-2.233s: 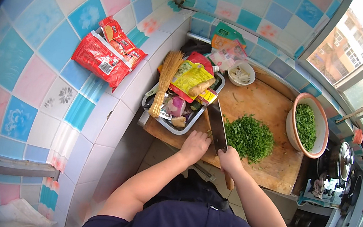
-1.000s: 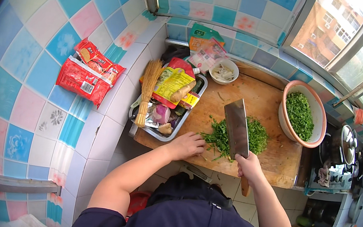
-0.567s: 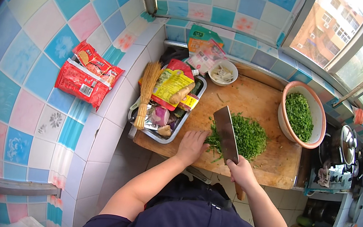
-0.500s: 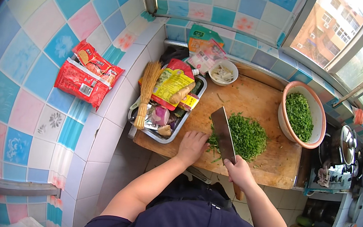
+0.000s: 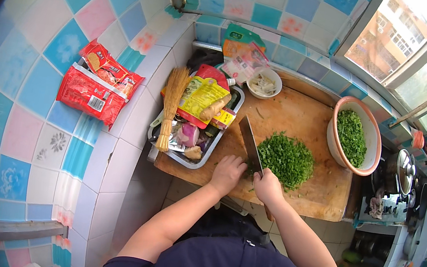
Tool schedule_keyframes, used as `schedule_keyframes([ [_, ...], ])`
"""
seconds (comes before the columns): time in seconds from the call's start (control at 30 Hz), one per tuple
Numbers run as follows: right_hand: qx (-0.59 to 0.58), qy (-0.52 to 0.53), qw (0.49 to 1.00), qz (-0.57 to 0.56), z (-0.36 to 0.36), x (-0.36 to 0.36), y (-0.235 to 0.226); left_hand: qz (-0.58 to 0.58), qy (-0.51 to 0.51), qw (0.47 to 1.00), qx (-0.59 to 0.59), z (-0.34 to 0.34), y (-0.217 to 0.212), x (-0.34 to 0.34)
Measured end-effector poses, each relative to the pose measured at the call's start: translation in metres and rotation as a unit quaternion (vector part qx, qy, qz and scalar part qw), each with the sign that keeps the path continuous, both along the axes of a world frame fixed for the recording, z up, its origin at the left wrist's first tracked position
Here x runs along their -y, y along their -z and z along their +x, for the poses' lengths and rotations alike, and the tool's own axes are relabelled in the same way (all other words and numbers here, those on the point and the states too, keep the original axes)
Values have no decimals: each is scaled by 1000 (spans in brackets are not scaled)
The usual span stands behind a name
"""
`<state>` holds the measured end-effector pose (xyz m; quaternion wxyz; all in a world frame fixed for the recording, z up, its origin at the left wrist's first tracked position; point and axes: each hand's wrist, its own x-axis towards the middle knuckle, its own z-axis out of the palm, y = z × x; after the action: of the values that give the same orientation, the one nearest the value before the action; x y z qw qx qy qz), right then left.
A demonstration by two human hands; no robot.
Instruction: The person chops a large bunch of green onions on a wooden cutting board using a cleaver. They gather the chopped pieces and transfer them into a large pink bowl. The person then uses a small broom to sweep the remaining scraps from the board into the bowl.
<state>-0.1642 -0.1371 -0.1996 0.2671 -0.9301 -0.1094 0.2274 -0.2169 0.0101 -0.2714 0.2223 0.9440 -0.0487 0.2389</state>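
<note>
Wooden cutting board (image 5: 308, 119): fills the counter below the window. Metal tray (image 5: 222, 137): at the board's left edge, loaded with packets, a straw brush and vegetable scraps. Large bowl (image 5: 332, 145): on the board's right end, holding chopped greens. Pile of chopped greens (image 5: 286, 159): mid-board, near edge. Cleaver (image 5: 251, 143): blade down at the pile's left side. Right hand (image 5: 267, 187): closed around the cleaver's handle. Left hand (image 5: 227, 174): fingers curled, resting on the board just left of the blade, holding nothing visible. Small white bowl (image 5: 264, 83): at the board's far edge.
</note>
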Motion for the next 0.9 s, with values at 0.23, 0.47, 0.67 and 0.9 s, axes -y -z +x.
schedule_keyframes([
  [0.23, -104, 31, 993, 50, 0, 23, -20, -53, 0, 998, 35, -13, -18, -12],
  [0.47, -98, -16, 995, -21, -7, 24, -6, -47, -17, 999, 17, -8, -4, -9],
  [0.67, -79, 57, 993, 69, -3, -6, 15, -40, 13, 999, 18, -11, -1, -10],
  [0.9, -149, 93, 978, 115, -4, 19, -17, -46, -4, 999, 5, -18, -10, -15],
])
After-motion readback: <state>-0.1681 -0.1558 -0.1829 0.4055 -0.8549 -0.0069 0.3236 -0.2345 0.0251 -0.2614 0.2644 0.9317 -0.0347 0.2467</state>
